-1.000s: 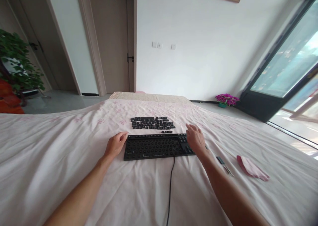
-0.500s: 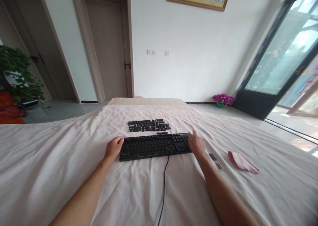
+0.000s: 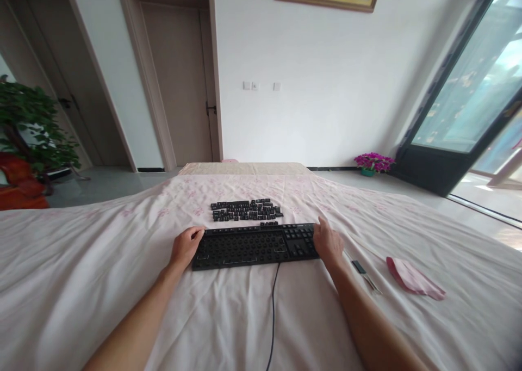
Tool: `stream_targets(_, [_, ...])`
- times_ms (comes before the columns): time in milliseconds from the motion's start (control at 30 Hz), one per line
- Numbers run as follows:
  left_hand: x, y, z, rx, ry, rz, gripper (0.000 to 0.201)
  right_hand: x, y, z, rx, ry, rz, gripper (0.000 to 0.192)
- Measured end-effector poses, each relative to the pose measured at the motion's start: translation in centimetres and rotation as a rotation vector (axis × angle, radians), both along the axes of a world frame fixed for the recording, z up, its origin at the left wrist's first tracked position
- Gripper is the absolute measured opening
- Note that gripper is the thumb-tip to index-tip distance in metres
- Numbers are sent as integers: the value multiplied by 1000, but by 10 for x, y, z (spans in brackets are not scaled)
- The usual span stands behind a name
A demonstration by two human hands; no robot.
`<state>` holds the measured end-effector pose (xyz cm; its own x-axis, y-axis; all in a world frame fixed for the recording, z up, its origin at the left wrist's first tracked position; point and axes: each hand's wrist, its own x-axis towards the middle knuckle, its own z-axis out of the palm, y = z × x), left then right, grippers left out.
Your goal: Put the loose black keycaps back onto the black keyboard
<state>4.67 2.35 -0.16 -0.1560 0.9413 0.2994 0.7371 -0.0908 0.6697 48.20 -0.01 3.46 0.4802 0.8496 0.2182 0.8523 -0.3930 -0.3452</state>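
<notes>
Now off the number keys (image 3: 298, 234), the right hand (image 3: 329, 244) is joining the left hand (image 3: 186, 246), both seemingly gripping the keyboard (image 3: 240, 246) steady.

a long black keyboard (image 3: 250, 248) lies crosswise on the pale sheet (image 3: 228, 316), slightly askew, its left end a little nearer than its right. its main field is stripped of caps, showing rows of small dark posts and a few thin pale wires, while the block at the right end has its keys on. a thin dark cable (image 3: 273, 305) comes out at the near edge, right of the middle, and runs nearward.
</notes>
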Motion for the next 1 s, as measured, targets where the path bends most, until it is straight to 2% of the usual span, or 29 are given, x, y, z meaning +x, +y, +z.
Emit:
stream_targets(133, [1,-2,0,10,14,14,33,1,-4,1,-15,-82,29,49])
stream_targets(233, [0,-1,0,36,36,8,34,-6,-8,10,27,-190,101,44])
stream_targets(433, [-3,1,-5,40,7,-21,33,-62,3,36,147,-229,580,28])
stream_targets(533, [-3,1,-5,39,-28,-37,34,-90,19,44,107,-205,715,23])
stream_targets(667, [-3,1,-5,20,-65,-34,34,-107,40,44,30,-204,735,20])
stream_targets(1000, [-3,4,-8,30,-63,-35,32,-118,67,33,-60,-263,698,23])
